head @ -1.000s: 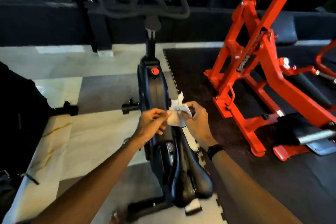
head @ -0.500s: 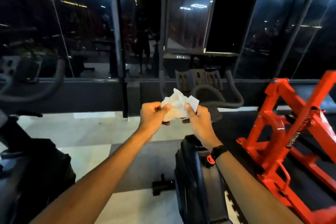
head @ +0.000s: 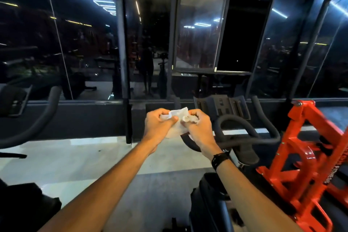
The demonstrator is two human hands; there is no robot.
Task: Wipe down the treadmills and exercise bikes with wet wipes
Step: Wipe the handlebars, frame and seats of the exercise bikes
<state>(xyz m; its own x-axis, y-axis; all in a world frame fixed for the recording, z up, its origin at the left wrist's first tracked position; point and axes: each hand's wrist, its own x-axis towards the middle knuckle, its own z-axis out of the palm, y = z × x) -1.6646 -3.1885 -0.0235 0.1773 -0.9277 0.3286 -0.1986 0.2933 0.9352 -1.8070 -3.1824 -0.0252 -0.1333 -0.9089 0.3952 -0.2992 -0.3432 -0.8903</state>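
crumpled paper-like wipe [head: 176, 124], seemingly matt handlebar [head: 244, 130]

The wipe [head: 178, 121] is white. The exercise bike [head: 211, 201] and its handlebar [head: 250, 132] are black. The machine frame [head: 308, 158] beside it is bright orange-red. The wristband [head: 220, 159] is black. The floor [head: 75, 158] is pale cream with a grey band.

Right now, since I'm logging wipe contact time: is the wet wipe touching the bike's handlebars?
No, both the left hand and right hand hold the wet wipe in the air, clear of the handlebars.
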